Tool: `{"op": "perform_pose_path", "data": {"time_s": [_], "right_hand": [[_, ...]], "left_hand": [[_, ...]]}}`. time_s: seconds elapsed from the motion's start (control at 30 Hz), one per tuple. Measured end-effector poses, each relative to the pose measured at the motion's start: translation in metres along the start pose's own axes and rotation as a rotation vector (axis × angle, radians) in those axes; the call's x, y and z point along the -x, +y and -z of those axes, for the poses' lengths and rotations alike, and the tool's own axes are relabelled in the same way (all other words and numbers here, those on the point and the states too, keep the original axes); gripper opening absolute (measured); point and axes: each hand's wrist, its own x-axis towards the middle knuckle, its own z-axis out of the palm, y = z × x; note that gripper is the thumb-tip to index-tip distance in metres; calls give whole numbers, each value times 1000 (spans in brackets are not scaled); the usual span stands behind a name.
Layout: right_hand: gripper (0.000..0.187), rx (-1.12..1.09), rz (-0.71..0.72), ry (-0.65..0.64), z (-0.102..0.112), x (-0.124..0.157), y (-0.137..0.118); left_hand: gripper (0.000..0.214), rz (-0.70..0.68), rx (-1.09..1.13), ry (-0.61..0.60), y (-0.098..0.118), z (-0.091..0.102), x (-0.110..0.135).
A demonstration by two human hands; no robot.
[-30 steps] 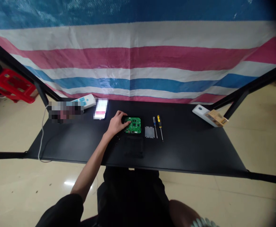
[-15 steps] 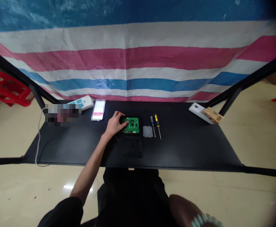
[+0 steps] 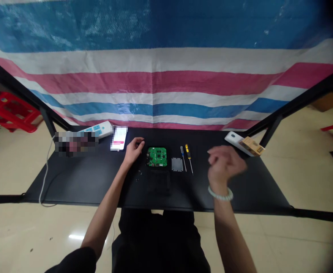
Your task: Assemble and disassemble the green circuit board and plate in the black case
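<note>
A green circuit board [image 3: 161,156] lies in a black housing on the black table. My left hand [image 3: 133,150] rests just left of it, apart from it, fingers loosely curved with nothing seen between them. My right hand [image 3: 225,163], with a pale beaded bracelet on the wrist, hangs over the right part of the table; motion blurs its bent fingers. Between the board and my right hand lie a square grey metal plate [image 3: 177,164], a blue-handled screwdriver [image 3: 182,152] and a yellow-and-black screwdriver [image 3: 188,151]. Several tiny screws [image 3: 139,173] lie below my left hand.
A dark, flat piece [image 3: 159,182] lies in front of the board. On the left are a white power strip [image 3: 105,129] and a lit phone [image 3: 119,138]. At the back right, a white box-like device [image 3: 234,138] touches a tan card [image 3: 251,146]. A striped sheet [image 3: 155,81] hangs behind.
My left hand has let go of the circuit board and moved left. My right hand has risen from the lower edge to above the table's right part. The view has tilted up slightly.
</note>
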Motion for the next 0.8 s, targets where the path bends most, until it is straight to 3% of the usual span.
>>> {"op": "perform_pose_path", "data": {"time_s": [0.07,0.2,0.3,0.5,0.7,0.8], "right_hand": [[47,25,-66,41,-17,-9,22],[50,50,-113,77,-49,-25,64],[51,52,-126,91,-67,-32,80],[47,55,-64,20,-83,-38,86],[46,92,47,-132,-83,-32,84],[46,99,57,-148,-83,-29,81]], "left_hand": [[45,29,59,11,-3,2,-2],[43,52,114,23,-2,3,-5],[38,54,99,19,1,1,-14],[33,15,40,14,5,-1,-29],[32,-23,5,-83,8,1,-22],[31,-91,-88,-117,12,2,-19]]}}
